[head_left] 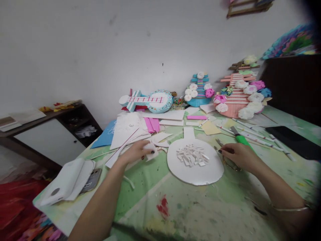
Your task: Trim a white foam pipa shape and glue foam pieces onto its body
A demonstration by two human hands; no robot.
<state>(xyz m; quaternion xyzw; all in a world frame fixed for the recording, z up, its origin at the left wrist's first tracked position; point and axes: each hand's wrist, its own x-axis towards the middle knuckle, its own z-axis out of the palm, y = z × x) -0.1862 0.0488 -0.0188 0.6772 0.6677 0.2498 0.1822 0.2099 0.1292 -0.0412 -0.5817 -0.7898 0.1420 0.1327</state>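
My left hand (136, 152) pinches a small white piece of board or foam (151, 154) over the left middle of the table. Just right of it lies a round white foam board (194, 175) with a short neck, a heap of small cut white strips (192, 155) on its middle. Beside the disc's right edge, my right hand (239, 155) has its fingers closed at a pair of scissors (231, 164) with gold-coloured handles. The scissors are low at the table, partly hidden under the hand.
Decorated instrument models, one white and blue (159, 102), one blue (199, 100) and one pink (230, 108), stand along the wall. Markers (258, 139), a green-handled cutter (243, 139) and a black tablet-like slab (293, 140) lie right. A white case (65, 180) and a phone (92, 180) lie left.
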